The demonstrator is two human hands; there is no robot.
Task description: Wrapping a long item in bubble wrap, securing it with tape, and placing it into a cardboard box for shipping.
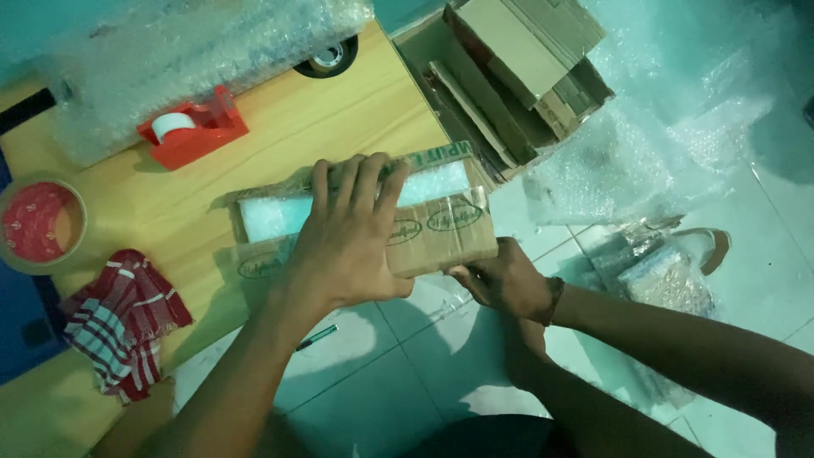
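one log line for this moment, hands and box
left hand: flat on cardboard box | right hand: gripping box's near edge | box: on wooden table edge

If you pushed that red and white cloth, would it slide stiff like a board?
Probably not. The checked cloth lies crumpled in soft folds on the wooden table, so it would likely bunch up. It looks thin, so probably light, and unlikely to roll.
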